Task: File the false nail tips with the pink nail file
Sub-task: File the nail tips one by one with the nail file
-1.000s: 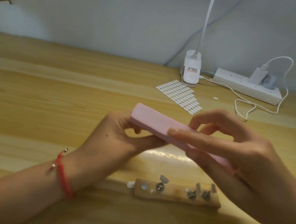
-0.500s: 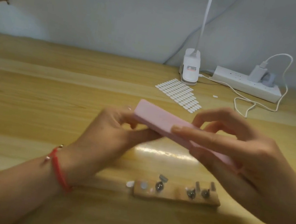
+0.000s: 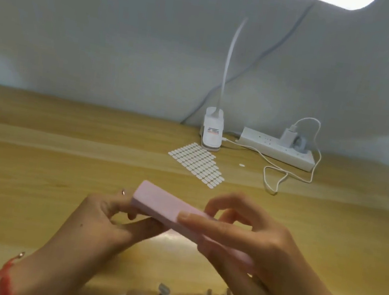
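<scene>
Pink nail file [image 3: 162, 204], just one

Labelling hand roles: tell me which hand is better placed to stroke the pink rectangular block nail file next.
Right, likely. The right hand grips the pink rectangular block nail file, thumb along its near side; the left hand is curled beneath its far end.
</scene>
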Demonstrator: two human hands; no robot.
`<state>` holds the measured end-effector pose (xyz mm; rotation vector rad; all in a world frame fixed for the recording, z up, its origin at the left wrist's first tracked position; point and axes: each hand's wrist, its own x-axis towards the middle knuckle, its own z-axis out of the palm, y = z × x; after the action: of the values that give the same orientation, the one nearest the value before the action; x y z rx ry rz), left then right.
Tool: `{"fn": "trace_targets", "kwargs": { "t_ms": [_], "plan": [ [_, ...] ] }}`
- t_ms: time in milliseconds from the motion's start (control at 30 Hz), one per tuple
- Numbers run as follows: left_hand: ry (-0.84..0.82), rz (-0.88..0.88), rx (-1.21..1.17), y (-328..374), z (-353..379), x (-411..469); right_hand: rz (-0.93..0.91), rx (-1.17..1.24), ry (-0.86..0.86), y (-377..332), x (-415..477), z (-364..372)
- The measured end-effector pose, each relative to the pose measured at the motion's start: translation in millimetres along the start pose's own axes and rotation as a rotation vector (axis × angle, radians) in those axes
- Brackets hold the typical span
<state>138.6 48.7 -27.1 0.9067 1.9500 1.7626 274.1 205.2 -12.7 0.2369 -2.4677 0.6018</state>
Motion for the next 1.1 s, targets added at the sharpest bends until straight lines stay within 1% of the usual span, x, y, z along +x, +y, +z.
{"fn": "trace_targets", "kwargs": {
  "t_ms": [33,100,167,233,267,367,400,500,533,567,633,733,767,867,933,1000,1033,1100],
  "plan": [
    [-0.006,0.002,-0.015,1,0,-1,0.005,0.005,-0.002,-1,0,1],
    [-0.073,-0.007,-0.056,7,5,-4,-0.018,0.006,-0.021,-4,-1,5],
    [-0.053,-0.001,-0.076,6,1,-2,-0.033,-0.016,-0.022,-2,-2,3],
    [0.001,0.013,-0.082,0,-7,3,0.000,-0.013,-0.001,1,-1,-1],
    [-0.003,0.011,-0.093,-1,-7,3,0.014,0.007,0.006,1,0,-1],
    [-0.129,0.007,-0.096,0,2,-3,-0.014,0.049,-0.012,-1,0,4],
    [-0.131,0.023,-0.083,-2,1,-2,-0.018,0.040,-0.015,0,0,3],
    [-0.044,0.048,-0.066,-8,-8,4,0.032,0.000,0.007,5,-2,-1],
    [-0.060,0.039,-0.097,-7,-8,2,0.036,0.001,0.004,4,-1,0],
    [-0.113,0.037,-0.108,-4,-5,0,0.024,0.008,-0.004,2,-1,3],
    [-0.180,0.052,-0.084,0,-3,-3,-0.008,0.028,-0.026,1,-2,5],
    [-0.105,0.034,-0.101,-2,-11,2,0.026,0.014,0.000,6,-2,0],
    [-0.108,0.027,-0.127,-2,-10,2,0.042,0.020,-0.001,6,-2,1],
    [-0.229,0.051,-0.133,1,-1,-6,0.007,0.045,-0.033,5,-3,7],
    [-0.188,0.039,-0.123,-1,-7,-1,-0.003,0.035,-0.014,8,-4,4],
    [-0.132,0.012,-0.178,0,-11,2,0.016,0.034,0.016,11,-4,2],
    [-0.145,0.017,-0.163,1,-9,0,0.018,0.049,0.013,10,-3,4],
    [-0.228,0.063,-0.057,1,2,-7,-0.005,0.099,-0.012,6,-1,11]
  ]
}}
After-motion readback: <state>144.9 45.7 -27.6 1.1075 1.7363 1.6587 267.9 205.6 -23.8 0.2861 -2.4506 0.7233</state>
